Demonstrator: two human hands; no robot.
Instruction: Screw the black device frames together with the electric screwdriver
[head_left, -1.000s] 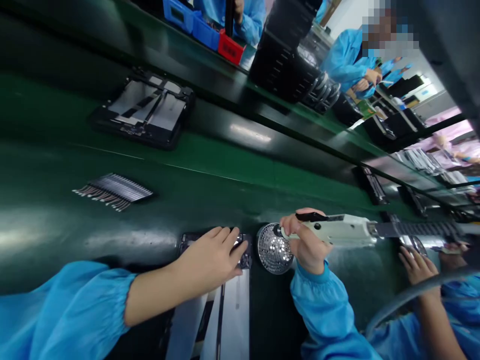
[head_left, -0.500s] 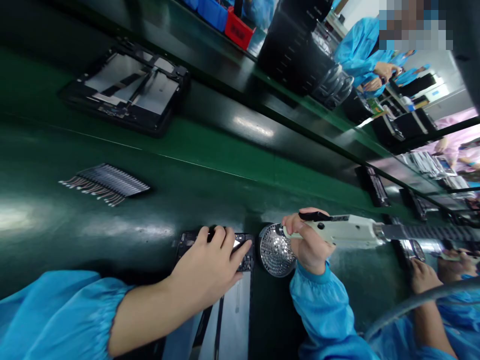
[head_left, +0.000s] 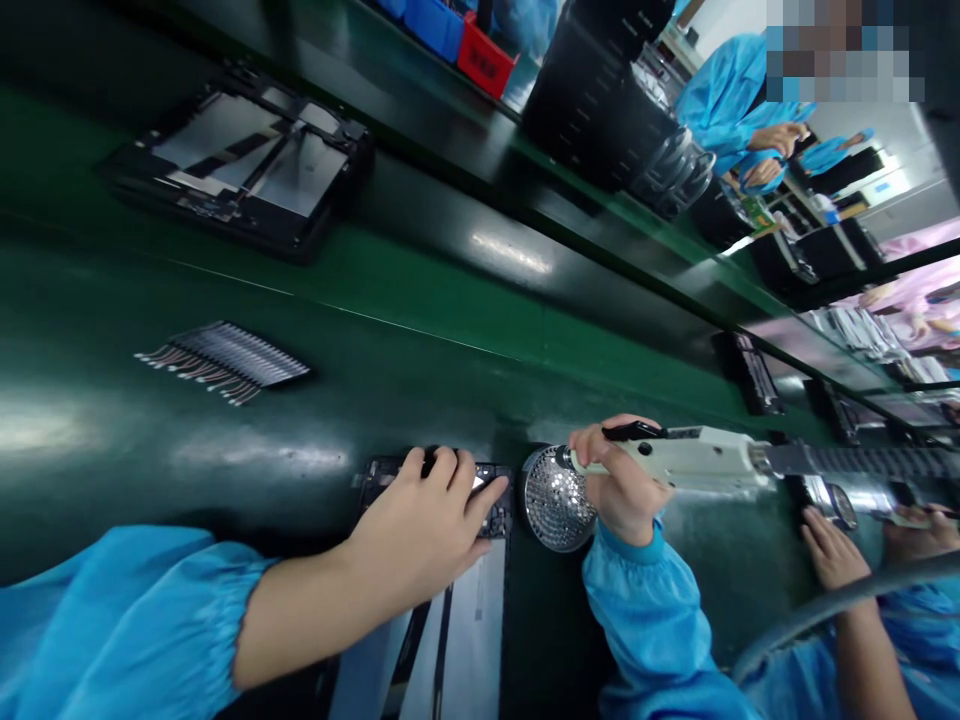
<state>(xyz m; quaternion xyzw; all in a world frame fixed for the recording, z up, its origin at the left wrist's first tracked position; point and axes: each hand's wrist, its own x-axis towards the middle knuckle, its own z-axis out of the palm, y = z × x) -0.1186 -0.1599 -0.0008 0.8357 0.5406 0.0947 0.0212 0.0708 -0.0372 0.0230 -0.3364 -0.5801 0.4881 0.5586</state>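
My left hand (head_left: 427, 520) lies over the top end of an opened tablet (head_left: 480, 620), palm down, fingers apart and slightly bent, touching the dark frame. Silvery panels and black strips show in the tablet's lower part; my hand hides some of the top. Wrapped around a white electric screwdriver (head_left: 690, 458) with a black lever is my right hand (head_left: 621, 485). The tool lies nearly level, its tip pointing left over a round dish (head_left: 556, 505) full of small shiny pieces that look like screws. Whether the tip touches them, I cannot tell.
Further left lies a stack of thin strips with wires (head_left: 232, 358). Another opened tablet (head_left: 247, 165) sits at the back left. A grey hose (head_left: 840, 598) curves at lower right, near a co-worker's hand (head_left: 834, 548). Blue and red bins (head_left: 484, 58) stand beyond the rail.
The view has shifted slightly. Both hands keep their places at the tablet and the dish; the screwdriver stays in my right hand. The co-worker's hand at right has moved slightly.
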